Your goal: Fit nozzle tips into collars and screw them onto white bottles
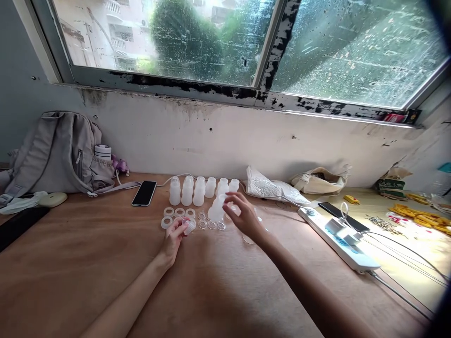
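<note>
My left hand (172, 239) pinches a clear ring-shaped part (190, 226) low over the table. My right hand (243, 213) has its fingertips at the upper end of a tilted frosted white bottle (216, 209); the contact is partly hidden. Behind my hands, several more frosted bottles (188, 191) stand upright in a row. White collar rings (169, 212) lie in rows by my left hand. Thinner clear rings (212, 225) lie between my hands. Beneath my right wrist lies another clear round piece (248, 239), partly covered.
A phone (144, 193) and a grey backpack (59, 150) are at the left. On the right lie a white pouch (269, 185), a power strip (338, 241) with plugs and cables, and a second phone (341, 216). A wall with a window bounds the table (204, 291) behind.
</note>
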The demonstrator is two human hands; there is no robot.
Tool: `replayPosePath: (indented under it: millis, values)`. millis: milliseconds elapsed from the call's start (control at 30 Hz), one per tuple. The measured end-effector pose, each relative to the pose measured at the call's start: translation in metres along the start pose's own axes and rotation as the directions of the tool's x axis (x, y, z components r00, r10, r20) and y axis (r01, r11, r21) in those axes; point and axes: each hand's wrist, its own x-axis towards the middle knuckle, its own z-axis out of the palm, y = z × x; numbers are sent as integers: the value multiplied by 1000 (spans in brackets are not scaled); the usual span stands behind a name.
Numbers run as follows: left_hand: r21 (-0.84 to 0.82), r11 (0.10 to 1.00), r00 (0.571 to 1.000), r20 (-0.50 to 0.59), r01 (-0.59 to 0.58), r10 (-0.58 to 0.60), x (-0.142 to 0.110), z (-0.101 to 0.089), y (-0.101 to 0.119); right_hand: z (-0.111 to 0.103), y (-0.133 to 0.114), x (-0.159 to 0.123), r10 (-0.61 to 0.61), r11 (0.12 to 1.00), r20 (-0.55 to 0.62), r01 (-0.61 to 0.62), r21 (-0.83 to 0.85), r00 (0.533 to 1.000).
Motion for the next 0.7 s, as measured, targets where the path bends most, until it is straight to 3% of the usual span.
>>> replayPosePath:
  millis: [133, 333, 500, 700]
  values:
    - [-17, 999, 999, 17, 50, -50, -5, 6, -2, 16, -1, -33, 20, 991, 61, -28, 132, 998]
    - [-36, 994, 994, 22, 106, -105, -7, 10, -5, 46, 7, -63, 67, 978, -41, -58, 202, 997]
    - [-29, 990, 990, 9, 138, -138, -9, 12, -6, 61, 10, -75, 133, 948, 122, -163, 272, 983]
    - [-24, 986, 986, 32, 167, -167, -10, 15, -8, 51, 8, -75, 73, 993, 139, -85, 82, 988]
